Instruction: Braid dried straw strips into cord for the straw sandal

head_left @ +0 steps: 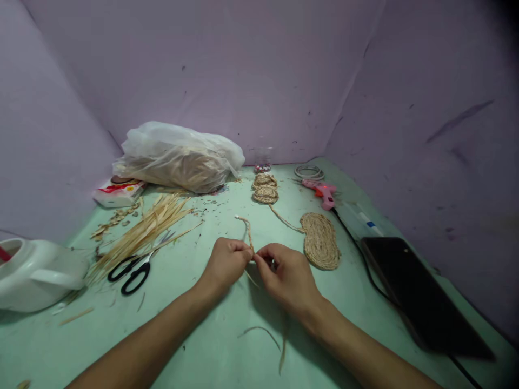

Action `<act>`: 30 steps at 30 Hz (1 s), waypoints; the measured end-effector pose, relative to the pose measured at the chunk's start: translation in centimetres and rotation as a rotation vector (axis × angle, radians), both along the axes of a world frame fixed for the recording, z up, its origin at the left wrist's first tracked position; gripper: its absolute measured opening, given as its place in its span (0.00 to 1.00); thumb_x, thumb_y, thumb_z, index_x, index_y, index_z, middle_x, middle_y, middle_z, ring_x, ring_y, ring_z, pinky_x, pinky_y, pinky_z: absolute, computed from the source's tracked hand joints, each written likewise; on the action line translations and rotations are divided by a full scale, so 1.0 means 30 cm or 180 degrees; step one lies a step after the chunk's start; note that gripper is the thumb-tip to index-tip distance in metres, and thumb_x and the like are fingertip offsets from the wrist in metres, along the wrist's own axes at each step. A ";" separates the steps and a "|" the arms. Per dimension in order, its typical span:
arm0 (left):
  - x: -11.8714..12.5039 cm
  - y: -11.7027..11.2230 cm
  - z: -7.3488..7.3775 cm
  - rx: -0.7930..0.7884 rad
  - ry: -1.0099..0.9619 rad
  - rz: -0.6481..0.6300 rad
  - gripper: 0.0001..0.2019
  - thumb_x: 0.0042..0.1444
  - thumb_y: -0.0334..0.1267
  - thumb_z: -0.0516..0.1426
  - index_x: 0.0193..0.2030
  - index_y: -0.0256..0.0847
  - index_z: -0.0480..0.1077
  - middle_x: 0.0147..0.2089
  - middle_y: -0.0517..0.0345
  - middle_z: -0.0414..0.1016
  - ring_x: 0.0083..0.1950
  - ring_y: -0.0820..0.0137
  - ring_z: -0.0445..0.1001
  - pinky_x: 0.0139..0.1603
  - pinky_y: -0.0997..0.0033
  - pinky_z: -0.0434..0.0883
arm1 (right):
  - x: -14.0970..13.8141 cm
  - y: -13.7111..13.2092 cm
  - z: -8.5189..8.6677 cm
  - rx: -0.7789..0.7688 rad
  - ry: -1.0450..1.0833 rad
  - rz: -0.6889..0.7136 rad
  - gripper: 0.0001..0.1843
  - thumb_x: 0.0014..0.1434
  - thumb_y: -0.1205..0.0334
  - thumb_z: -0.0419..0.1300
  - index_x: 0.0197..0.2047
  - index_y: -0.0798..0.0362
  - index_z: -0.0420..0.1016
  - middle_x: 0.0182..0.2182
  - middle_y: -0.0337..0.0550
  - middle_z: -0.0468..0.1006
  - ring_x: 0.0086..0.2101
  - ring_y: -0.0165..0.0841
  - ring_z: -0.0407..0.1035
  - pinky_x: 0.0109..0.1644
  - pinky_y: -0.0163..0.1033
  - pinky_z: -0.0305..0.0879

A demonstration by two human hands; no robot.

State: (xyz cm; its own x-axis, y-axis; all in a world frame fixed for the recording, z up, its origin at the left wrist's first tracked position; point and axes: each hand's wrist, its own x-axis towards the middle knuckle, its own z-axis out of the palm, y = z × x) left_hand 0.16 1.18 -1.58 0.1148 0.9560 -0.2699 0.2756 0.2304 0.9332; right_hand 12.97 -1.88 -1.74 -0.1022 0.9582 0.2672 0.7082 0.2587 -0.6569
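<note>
Between my hands is a thin braid of dried plant fibre [248, 232], its pale tied tip pointing away from me. My left hand [229, 262] pinches the braid's near end between thumb and fingers. Right beside it, my right hand [286, 275] pinches the strands at the same spot, fingertips almost touching the left ones. Loose strands [283, 348] hang below my right hand toward the table. To the right lies a coiled, sole-shaped woven piece [321, 241], joined by a braided cord [286, 220] to a woven bundle [265, 189] farther back.
Black-handled scissors [135, 276] and a fibre pile [140, 232] lie left, near a white jug [40, 275]. A stuffed plastic bag [178, 156] stands behind. A pink glue gun [321, 192] with black cord, a phone-like dark slab [421, 294] and a wire coil [308, 172] are right.
</note>
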 end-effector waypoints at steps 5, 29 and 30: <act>0.019 -0.009 0.023 -0.0666 -0.0647 0.0450 0.05 0.31 0.29 0.51 0.11 0.36 0.56 0.12 0.68 0.48 0.14 0.83 0.42 0.15 0.78 0.39 | -0.012 -0.008 -0.027 0.1083 -0.1008 0.0148 0.12 0.52 0.65 0.51 0.21 0.55 0.70 0.18 0.39 0.69 0.18 0.26 0.61 0.21 0.34 0.44; 0.008 -0.085 0.026 0.0401 0.0684 -0.1485 0.08 0.45 0.34 0.48 0.18 0.37 0.57 0.17 0.65 0.51 0.20 0.78 0.49 0.20 0.77 0.48 | 0.115 0.138 0.015 -0.2520 0.4566 -0.0198 0.07 0.56 0.69 0.50 0.32 0.61 0.68 0.27 0.48 0.76 0.27 0.29 0.72 0.36 0.35 0.68; 0.008 -0.090 0.023 0.0489 0.0834 -0.1546 0.08 0.46 0.34 0.48 0.18 0.37 0.57 0.17 0.65 0.51 0.21 0.78 0.50 0.20 0.77 0.48 | 0.119 0.141 0.014 -0.2403 0.4579 -0.0244 0.07 0.56 0.70 0.50 0.32 0.61 0.68 0.27 0.48 0.76 0.27 0.29 0.72 0.35 0.35 0.69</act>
State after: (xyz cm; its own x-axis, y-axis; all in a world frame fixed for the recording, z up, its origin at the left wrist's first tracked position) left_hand 0.39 -1.53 -0.87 0.4988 0.8408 -0.2106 0.5426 -0.1134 0.8323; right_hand 16.53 2.36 -1.31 -0.1456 0.8993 -0.4124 -0.5736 -0.4164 -0.7055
